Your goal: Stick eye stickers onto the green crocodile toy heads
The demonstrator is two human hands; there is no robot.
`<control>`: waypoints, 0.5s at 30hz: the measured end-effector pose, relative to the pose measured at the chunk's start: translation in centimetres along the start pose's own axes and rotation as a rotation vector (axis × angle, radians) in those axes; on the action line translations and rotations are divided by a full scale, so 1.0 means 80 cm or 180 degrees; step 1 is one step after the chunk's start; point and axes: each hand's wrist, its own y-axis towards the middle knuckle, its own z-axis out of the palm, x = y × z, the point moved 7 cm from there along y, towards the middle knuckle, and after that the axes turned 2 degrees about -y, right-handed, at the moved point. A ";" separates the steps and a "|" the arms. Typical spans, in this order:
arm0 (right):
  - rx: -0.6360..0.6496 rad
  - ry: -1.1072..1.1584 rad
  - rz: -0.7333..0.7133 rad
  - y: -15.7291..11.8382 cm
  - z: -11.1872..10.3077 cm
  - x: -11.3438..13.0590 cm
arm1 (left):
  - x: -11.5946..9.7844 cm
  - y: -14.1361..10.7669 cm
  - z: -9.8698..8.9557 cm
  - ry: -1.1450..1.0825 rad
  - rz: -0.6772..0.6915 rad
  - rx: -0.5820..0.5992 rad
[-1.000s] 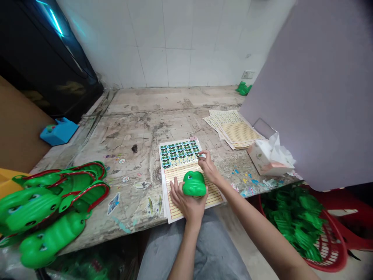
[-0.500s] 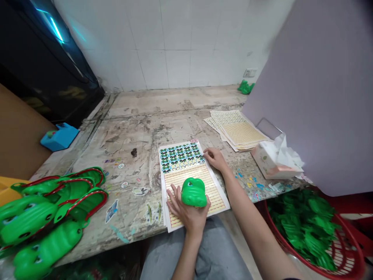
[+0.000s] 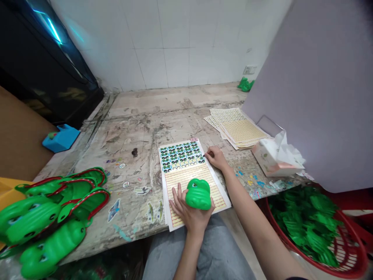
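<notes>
A sticker sheet [image 3: 190, 181] lies at the table's front edge, with rows of eye stickers on top and wavy strips below. My left hand [image 3: 190, 214] rests on its lower part, fingers spread on the paper, while the thumb side grips a green plastic crocodile head [image 3: 198, 194]. One eye shows on the head's upper left. Beside the sheet's right edge, my right hand [image 3: 215, 157] is closed in a pinch at the end of an eye row. A small dark bit, seemingly an eye sticker, shows at its fingertips.
Finished-looking green crocodile toys [image 3: 55, 217] pile up at left near a blue plastic piece [image 3: 61, 138]. More sticker sheets [image 3: 244, 132] and a tissue box [image 3: 275, 159] stand at right. Below them, a red basket [image 3: 354, 249] holds green parts. A grey panel [image 3: 317, 97] bounds the right side.
The crocodile head has turned slightly and shifted a little right in my left hand. My right hand has drawn slightly away from the sheet's edge, still pinching.
</notes>
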 end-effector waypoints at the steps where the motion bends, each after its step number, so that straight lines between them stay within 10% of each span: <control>1: -0.0029 -0.0024 0.0001 -0.001 0.001 -0.001 | -0.002 0.000 0.000 0.0004 0.0039 0.0018; 15: -0.0019 -0.0361 -0.0076 -0.003 0.004 0.002 | 0.004 -0.003 0.002 -0.0019 -0.0008 -0.0052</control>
